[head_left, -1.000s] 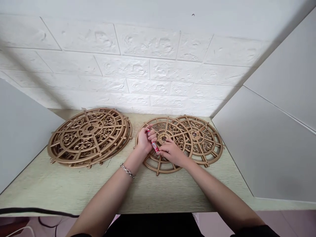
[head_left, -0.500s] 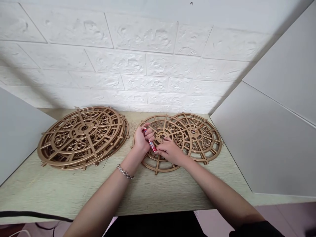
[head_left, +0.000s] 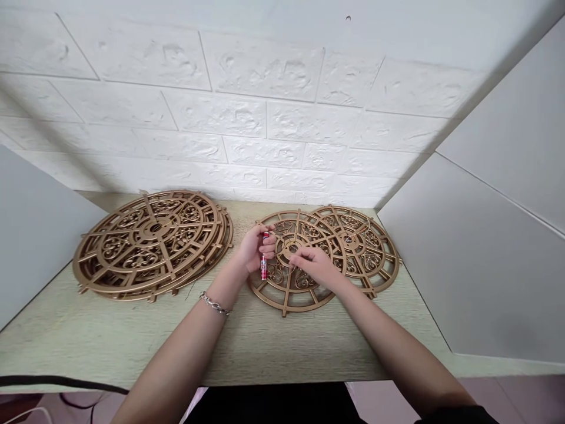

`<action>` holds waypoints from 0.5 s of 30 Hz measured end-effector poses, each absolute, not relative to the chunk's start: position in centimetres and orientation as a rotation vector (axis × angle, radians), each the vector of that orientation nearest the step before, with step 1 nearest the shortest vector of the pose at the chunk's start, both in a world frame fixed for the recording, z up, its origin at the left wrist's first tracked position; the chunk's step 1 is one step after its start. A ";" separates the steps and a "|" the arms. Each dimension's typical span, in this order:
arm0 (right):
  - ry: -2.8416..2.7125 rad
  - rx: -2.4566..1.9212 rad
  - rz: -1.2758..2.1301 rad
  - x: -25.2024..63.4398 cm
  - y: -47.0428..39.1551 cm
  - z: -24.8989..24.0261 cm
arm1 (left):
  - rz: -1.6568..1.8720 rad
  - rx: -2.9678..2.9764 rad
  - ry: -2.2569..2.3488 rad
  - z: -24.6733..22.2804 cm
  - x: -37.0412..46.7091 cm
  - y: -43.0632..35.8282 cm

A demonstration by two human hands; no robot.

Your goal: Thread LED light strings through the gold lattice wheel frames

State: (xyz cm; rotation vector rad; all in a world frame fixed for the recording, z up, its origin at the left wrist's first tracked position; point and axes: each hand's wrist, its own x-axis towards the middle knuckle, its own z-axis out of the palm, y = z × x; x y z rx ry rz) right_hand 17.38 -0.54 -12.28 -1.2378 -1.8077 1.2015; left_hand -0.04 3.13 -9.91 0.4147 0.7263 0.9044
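Observation:
My left hand (head_left: 251, 250) is closed round a slim red tube (head_left: 263, 268) with white and blue print. The tube stands nearly vertical in the picture, its lower end poking out below the fingers. To its right, my right hand (head_left: 318, 268) has thumb and fingertips pinched together over the middle of a gold openwork clock-face disc (head_left: 286, 297). Whatever the pinch holds, if anything, is too small to make out. A second gold disc (head_left: 383, 278) lies partly under the first, on the right.
Several similar gold discs (head_left: 164, 250) are stacked on the left of the pale green tabletop (head_left: 247, 347). White brick-pattern wall (head_left: 238, 115) rises behind. Grey-white panels (head_left: 494, 253) flank both sides. A black cable (head_left: 62, 381) runs along the front left edge.
My right hand has come away from the tube's lower end, so the hands are now apart. The tube has turned from slanted to nearly vertical, and my left hand has shifted slightly left.

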 end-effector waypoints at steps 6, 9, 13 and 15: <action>-1.296 -1.021 1.431 17.5 -0.5 -11.9 | 0.704 0.592 0.734 -10.2 1.1 2.3; -1.142 -0.888 1.565 17.1 -0.7 -12.2 | 0.616 0.621 0.721 -10.4 1.5 1.9; -1.186 -0.874 1.517 17.1 -0.8 -12.6 | 0.533 0.646 0.672 -10.5 1.7 1.5; -1.358 -0.964 1.310 17.2 -1.0 -12.6 | 0.523 0.665 0.671 -10.5 1.7 1.4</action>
